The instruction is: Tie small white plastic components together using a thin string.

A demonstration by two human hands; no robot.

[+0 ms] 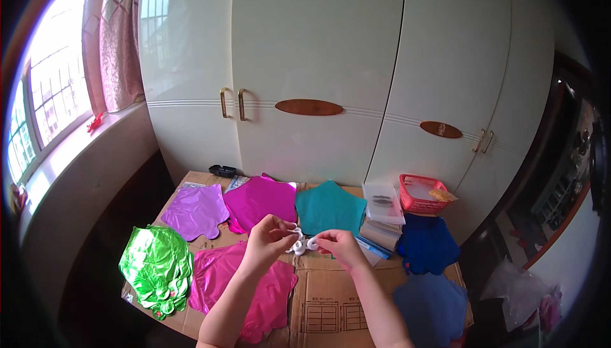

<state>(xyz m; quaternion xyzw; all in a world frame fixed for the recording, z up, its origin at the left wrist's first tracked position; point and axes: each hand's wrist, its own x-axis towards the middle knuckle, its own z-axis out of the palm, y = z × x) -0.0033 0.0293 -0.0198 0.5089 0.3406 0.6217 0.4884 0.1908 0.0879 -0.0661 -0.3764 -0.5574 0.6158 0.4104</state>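
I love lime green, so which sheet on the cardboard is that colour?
The crinkled, shiny sheet at the far left; the others are purple, pink, teal or blue.

Around the white pieces point(299, 247): pink sheet point(270, 294) at eight o'clock, green sheet point(156, 262) at nine, lilac sheet point(196, 210) at ten, magenta sheet point(262, 203) at eleven, teal sheet point(330, 209) at one, navy sheet point(429, 245) at three.

pink foil point(270, 294) partly behind left forearm point(238, 297) (white pieces point(298, 247) indistinct)
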